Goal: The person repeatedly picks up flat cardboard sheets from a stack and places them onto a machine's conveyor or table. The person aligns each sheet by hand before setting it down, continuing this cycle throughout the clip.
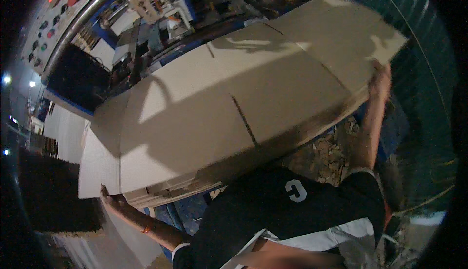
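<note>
Cardboard sheet (204, 108) spans the space between my two hands, lying over a stack of board (170, 186). My left hand (114, 201) is at its near left edge, partly curled; with those fingers partly hidden, I can't tell whether they grip. My right hand (380, 80) is closed on its right-hand edge.
</note>
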A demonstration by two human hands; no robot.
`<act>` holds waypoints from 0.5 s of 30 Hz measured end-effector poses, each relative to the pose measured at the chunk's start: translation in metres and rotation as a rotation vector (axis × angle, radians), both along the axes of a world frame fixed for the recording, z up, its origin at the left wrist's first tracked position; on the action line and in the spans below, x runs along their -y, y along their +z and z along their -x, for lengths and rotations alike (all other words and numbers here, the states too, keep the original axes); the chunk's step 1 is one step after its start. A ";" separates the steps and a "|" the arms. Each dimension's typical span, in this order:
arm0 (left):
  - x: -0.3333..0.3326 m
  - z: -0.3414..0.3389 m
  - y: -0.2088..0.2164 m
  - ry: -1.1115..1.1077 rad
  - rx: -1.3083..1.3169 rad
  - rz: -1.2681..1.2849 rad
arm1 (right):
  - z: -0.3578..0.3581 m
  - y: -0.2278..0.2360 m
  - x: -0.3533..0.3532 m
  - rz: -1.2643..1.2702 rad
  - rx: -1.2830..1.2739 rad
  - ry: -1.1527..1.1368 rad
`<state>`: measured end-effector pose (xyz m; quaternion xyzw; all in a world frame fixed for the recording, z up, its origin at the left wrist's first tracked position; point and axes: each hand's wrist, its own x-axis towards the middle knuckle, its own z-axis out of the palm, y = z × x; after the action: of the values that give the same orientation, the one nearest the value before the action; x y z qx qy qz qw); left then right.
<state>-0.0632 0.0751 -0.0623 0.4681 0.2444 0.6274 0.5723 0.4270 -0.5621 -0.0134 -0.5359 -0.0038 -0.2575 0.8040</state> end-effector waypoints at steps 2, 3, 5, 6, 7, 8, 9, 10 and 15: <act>0.011 -0.001 0.003 0.046 -0.079 0.077 | 0.047 0.016 0.003 0.254 0.170 -0.009; 0.026 0.002 0.004 -0.029 -0.089 0.152 | 0.073 0.016 -0.002 0.215 0.215 0.026; 0.059 -0.005 -0.001 0.118 -0.345 0.047 | 0.119 0.007 -0.016 0.516 0.107 -0.108; 0.074 -0.010 -0.003 0.184 -0.444 0.060 | 0.141 -0.002 -0.023 0.765 -0.064 -0.146; 0.090 -0.015 -0.004 0.189 -0.440 0.124 | 0.153 -0.012 -0.033 1.006 -0.255 -0.168; 0.104 -0.028 -0.011 0.262 -0.441 0.131 | 0.160 -0.028 -0.047 1.123 0.063 -0.028; 0.117 -0.041 -0.016 0.340 -0.552 0.106 | 0.163 -0.038 -0.057 1.222 0.352 0.110; 0.134 -0.056 -0.022 0.214 -0.464 0.012 | 0.165 -0.048 -0.069 1.352 0.492 0.187; 0.157 -0.112 0.008 -0.387 -1.241 -1.076 | 0.146 -0.054 -0.101 1.519 0.782 0.495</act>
<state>0.0483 -0.0817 -0.0541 0.9704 0.0978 0.1780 0.1306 0.2809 -0.4611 -0.0676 -0.7821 -0.5636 -0.1689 0.2055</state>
